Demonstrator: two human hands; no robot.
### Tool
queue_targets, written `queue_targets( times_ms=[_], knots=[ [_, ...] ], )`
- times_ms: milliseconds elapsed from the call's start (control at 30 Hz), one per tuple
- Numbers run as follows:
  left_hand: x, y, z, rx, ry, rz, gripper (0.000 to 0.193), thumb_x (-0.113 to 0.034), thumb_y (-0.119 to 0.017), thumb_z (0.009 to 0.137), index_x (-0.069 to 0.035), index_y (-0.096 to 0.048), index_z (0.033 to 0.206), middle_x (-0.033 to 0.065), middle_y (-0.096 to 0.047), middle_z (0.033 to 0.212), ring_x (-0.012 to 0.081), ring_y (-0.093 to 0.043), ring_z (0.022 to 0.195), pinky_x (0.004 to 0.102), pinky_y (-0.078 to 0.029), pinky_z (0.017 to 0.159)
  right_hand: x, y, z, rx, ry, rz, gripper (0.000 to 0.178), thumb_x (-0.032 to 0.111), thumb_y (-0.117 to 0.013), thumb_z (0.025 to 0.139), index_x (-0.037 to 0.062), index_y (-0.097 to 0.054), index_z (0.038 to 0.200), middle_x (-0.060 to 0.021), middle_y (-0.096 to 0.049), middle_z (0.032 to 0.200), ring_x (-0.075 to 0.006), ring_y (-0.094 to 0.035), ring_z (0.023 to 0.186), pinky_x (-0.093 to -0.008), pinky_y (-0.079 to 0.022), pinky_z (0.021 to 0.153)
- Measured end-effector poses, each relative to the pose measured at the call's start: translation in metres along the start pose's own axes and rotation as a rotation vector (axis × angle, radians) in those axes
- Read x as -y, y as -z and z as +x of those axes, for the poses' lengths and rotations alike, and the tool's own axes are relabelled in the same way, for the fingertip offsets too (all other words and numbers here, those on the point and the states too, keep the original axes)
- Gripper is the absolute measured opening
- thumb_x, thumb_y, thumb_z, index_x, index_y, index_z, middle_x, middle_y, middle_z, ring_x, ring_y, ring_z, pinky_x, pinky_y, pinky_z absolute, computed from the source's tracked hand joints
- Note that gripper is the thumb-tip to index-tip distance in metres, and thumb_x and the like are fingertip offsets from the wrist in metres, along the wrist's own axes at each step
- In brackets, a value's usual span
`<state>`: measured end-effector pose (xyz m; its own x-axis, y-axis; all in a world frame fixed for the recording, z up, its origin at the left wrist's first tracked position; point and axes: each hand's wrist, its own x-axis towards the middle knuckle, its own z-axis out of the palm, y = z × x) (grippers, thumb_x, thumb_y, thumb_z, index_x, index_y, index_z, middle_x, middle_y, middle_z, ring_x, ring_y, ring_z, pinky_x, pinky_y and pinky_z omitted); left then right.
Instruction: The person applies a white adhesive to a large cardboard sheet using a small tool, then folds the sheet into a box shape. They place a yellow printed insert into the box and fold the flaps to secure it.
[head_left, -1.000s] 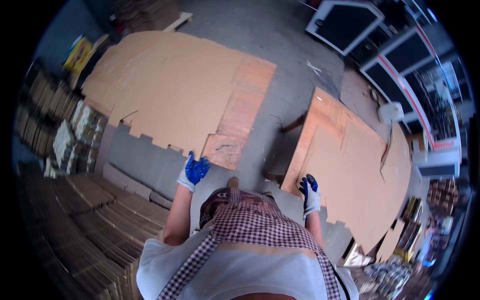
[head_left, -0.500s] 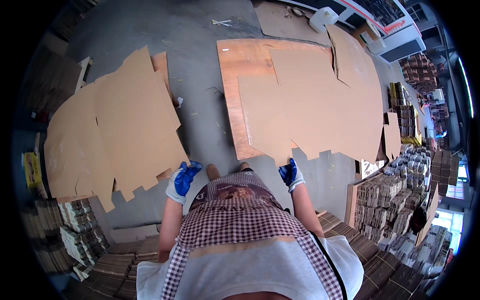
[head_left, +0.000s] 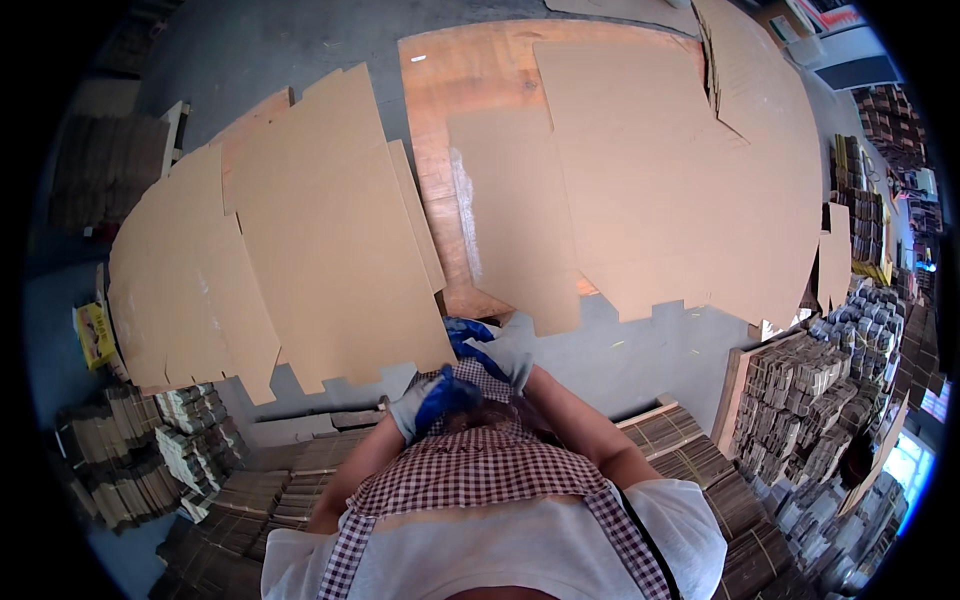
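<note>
Both hands wear gloves with blue fingers and pale grey backs. My right hand (head_left: 490,347) has crossed over to the lower right corner of a large flat cardboard sheet (head_left: 325,230) on the left, with its fingers closed at the edge. Lower and nearer to my apron is my left hand (head_left: 430,402); motion smears its fingers, and I see nothing clearly held there. The left sheet has a notched near edge and overlaps other cardboard (head_left: 175,300). On the right, more flat cardboard (head_left: 680,200) lies over an orange-brown wooden board (head_left: 425,120).
Bundled cardboard stacks (head_left: 790,400) stand at the right, and more tied bundles (head_left: 690,450) lie close behind me. Further stacks (head_left: 200,435) are at the lower left. A yellow printed packet (head_left: 95,335) sits at the far left edge.
My right hand has moved left, from the right cardboard to the left sheet's corner. My left hand has drawn down toward the apron. The left sheet has shifted right, narrowing the floor gap.
</note>
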<state>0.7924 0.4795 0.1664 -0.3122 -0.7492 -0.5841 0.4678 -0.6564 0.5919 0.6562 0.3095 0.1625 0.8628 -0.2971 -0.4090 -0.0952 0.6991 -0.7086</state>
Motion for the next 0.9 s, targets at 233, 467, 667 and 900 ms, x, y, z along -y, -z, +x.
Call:
queue_targets(
  times_ms=[233,467,667,900],
  knots=[
    [-0.08,-0.022,-0.006,0.234,-0.077,0.548,0.034,-0.022,-0.06,0.09,-0.003,-0.064,0.118,0.0151,-0.064,0.12,0.0273,-0.062,0.11,0.0371,-0.047,0.098,-0.038,-0.006,0.009,-0.045,-0.097,0.03,0.046,0.012,-0.062,0.093,0.0023,-0.049,0.136,-0.0064,-0.059,0.125,-0.0142,-0.055,0.114,-0.0279,-0.047,0.095],
    [-0.193,0.015,0.064,-0.514,-0.661,1.165,0.046,-0.023,-0.073,0.078,-0.006,-0.063,0.119,0.0133,-0.059,0.125,0.0348,-0.052,0.12,0.0474,-0.038,0.106,-0.066,-0.01,-0.006,-0.144,-0.158,0.217,0.04,0.008,-0.057,0.097,-0.0013,-0.051,0.135,-0.0073,-0.062,0.122,-0.0136,-0.058,0.108,-0.0266,-0.048,0.094],
    [-0.232,0.037,0.12,-0.763,-0.665,1.618,0.05,-0.028,-0.071,0.079,-0.01,-0.062,0.125,0.0126,-0.056,0.128,0.0352,-0.049,0.123,0.0503,-0.034,0.107,-0.038,0.0,-0.021,-0.207,-0.129,0.117,0.04,0.009,-0.059,0.096,-0.0007,-0.053,0.134,-0.008,-0.062,0.124,-0.0149,-0.058,0.11,-0.0283,-0.046,0.096],
    [-0.236,0.048,0.148,-0.757,-0.691,1.679,0.059,-0.029,-0.071,0.077,-0.012,-0.057,0.132,0.0141,-0.048,0.14,0.0377,-0.041,0.131,0.0565,-0.026,0.11,-0.034,0.013,-0.029,-0.32,-0.049,0.067,0.032,0.007,-0.062,0.093,-0.0002,-0.061,0.124,-0.0068,-0.065,0.118,-0.0145,-0.06,0.107,-0.0297,-0.048,0.094]
  ],
)
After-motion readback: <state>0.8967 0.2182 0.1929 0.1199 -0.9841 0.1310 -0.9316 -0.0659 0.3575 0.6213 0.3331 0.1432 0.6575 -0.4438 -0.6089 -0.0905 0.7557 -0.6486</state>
